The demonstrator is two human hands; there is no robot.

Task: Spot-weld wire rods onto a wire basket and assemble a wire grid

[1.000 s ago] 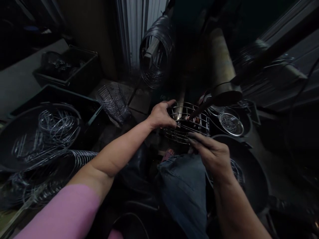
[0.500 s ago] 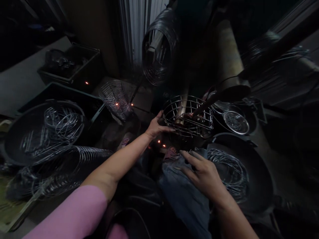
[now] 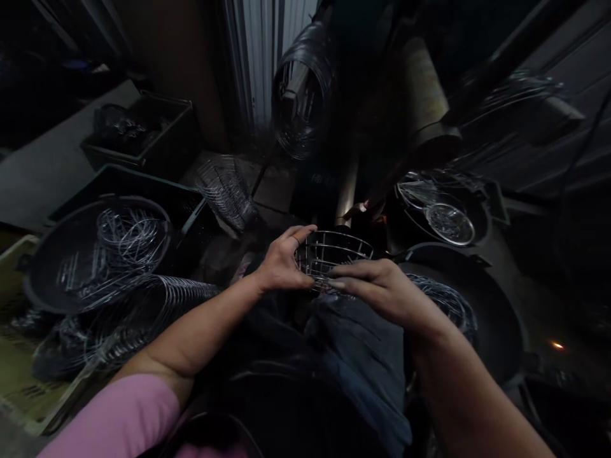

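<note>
A round wire basket [image 3: 334, 251] sits just above my knees, held between both hands. My left hand [image 3: 281, 264] grips its left rim with fingers curled over the wire. My right hand [image 3: 377, 289] lies across its near right side, fingers stretched along the rim and pressed to the wires. Behind the basket a dark metal arm with a coppery tip [image 3: 363, 208] reaches down from the machine.
Dark round tubs [image 3: 52, 254] of bent wire pieces stand at the left, with a row of wire rings [image 3: 162, 302] beside them. A finished wire basket [image 3: 226, 191] lies further back. A big wire coil [image 3: 300, 95] hangs above. Another tub of wire [image 3: 482, 318] is at right.
The basket has come off the machine's arm and down toward my lap. My right hand moved from my knee onto the basket. The sparks near the basket are gone.
</note>
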